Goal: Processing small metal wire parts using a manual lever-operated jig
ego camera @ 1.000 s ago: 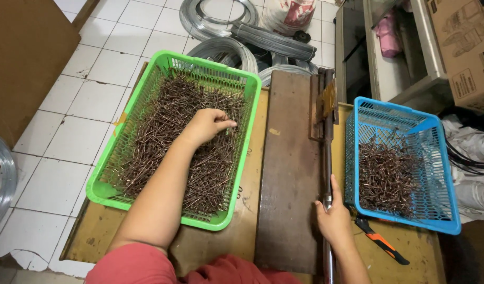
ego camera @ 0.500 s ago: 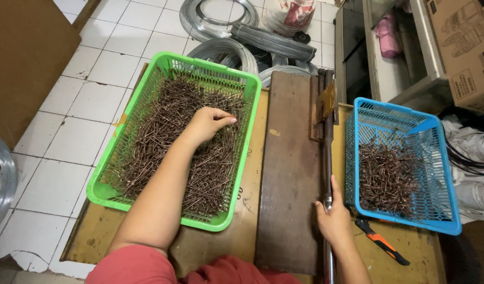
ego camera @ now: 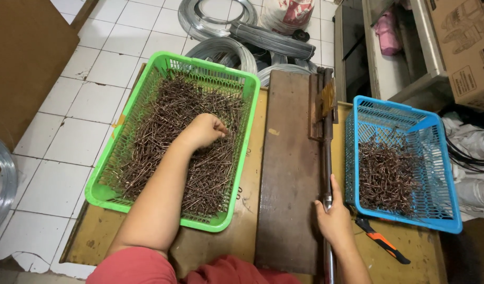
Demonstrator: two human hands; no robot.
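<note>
While I watch from the head view, the left hand [ego camera: 205, 131] sits inside the green basket [ego camera: 111, 194], fingers curled down into the brown wire pieces [ego camera: 163, 126]. I cannot tell whether it has pinched any of them. Wire pieces lie on every side of that hand; the basket's right rim runs just beside its knuckles, and its far rim is well beyond the fingertips.

I see the right hand [ego camera: 334, 218] closed around the lower end of the metal lever [ego camera: 326, 173], thumb up along the bar. This lever runs away from the hand along the right edge of the dark plate [ego camera: 289, 173], up to a rusty hinge [ego camera: 326, 100]. Between my two hands lies the plate, bare on top.

Just right of the right hand stands the blue basket [ego camera: 442, 221], its left wall close beside the lever. It holds a smaller heap of bent wire [ego camera: 386, 176], with open mesh showing around the heap. Near the right wrist, on the yellow tabletop [ego camera: 94, 231], lies an orange-handled cutter [ego camera: 384, 242], partly under the blue basket's near corner.

Beyond both baskets, coils of grey wire [ego camera: 221, 52] lie on the white tile floor [ego camera: 68, 121].
</note>
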